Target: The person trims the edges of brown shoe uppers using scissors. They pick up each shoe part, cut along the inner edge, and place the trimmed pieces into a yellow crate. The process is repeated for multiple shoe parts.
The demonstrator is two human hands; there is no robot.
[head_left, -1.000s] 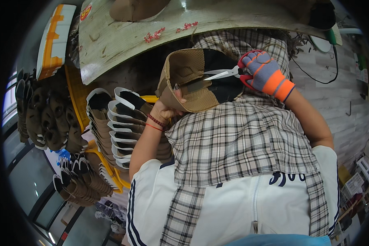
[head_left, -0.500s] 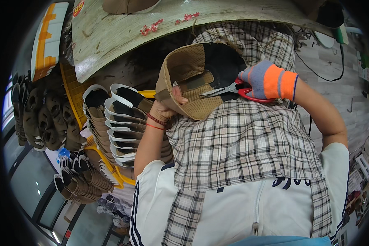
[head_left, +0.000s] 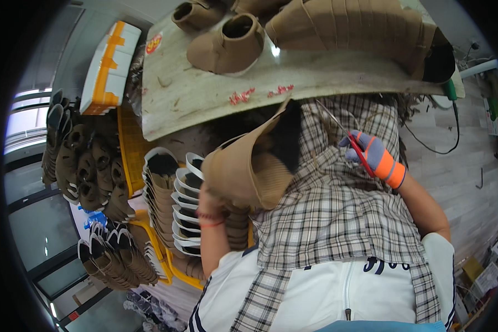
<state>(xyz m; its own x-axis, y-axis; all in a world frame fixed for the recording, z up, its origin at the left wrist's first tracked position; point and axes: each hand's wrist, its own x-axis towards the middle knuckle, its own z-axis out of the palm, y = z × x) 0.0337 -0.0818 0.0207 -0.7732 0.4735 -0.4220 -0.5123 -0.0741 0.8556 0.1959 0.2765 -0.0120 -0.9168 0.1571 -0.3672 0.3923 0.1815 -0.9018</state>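
Observation:
My left hand (head_left: 209,201), bare and mostly hidden, holds a brown shoe upper (head_left: 235,171) from beneath. The upper is tilted above my lap, its black lining and ribbed inside showing. Beaded and red bands circle the left wrist. My right hand (head_left: 377,157), in a grey and orange glove, is closed round the red handles of a pair of scissors (head_left: 362,154). Their narrow blades look together and point up and left, apart from the upper. Beneath both hands a plaid apron (head_left: 337,221) covers my lap.
Ahead stands a pale table (head_left: 188,105) bearing brown shoe uppers (head_left: 229,47) and a long nested row of them (head_left: 354,27). At left, stacked white-edged uppers (head_left: 188,205) stand by yellow crates (head_left: 134,149). A white box (head_left: 112,66) lies beyond; a black cable (head_left: 454,135) hangs at right.
The scissors have left the upper's inside and swung up and right, their blades coming together. My left hand has turned the upper so its outer side faces up. More of the table shows.

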